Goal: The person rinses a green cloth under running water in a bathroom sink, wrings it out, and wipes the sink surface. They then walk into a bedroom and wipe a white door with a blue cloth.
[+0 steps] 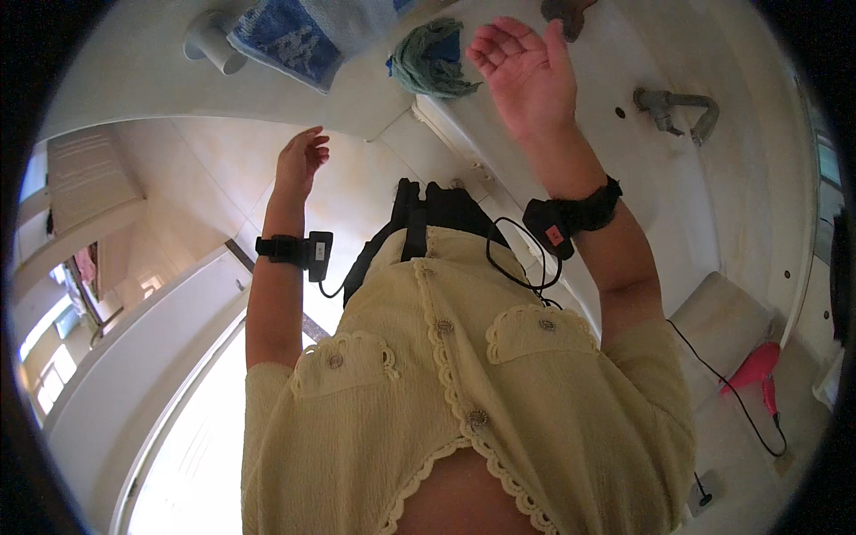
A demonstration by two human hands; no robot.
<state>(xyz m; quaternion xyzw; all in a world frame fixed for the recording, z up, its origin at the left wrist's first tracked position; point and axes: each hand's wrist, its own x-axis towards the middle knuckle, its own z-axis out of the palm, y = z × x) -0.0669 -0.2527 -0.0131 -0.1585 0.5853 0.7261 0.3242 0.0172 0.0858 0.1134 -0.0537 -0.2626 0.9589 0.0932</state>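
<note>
My right hand (528, 77) is raised at the upper right, palm towards the camera, with fingers slightly bent and thumb apart; it holds nothing. Just left of it lies a bunched grey-green cloth (431, 60) with something blue in it. Lower and further left, my left hand (304, 160) hangs empty, its fingers loosely curled. A blue patterned towel (291, 40) lies above and to the right of my left hand, beside a white cylindrical fitting (224, 50). Both wrists wear black straps with small devices and cables.
A metal tap (675, 110) projects from the pale surface at right. Below it are a pink hair dryer (752, 374) with a black cord and a plug (703, 498) at a wall plate. A dark brown object (567, 17) is partly cut off at top. A white door (154, 341) stands at left.
</note>
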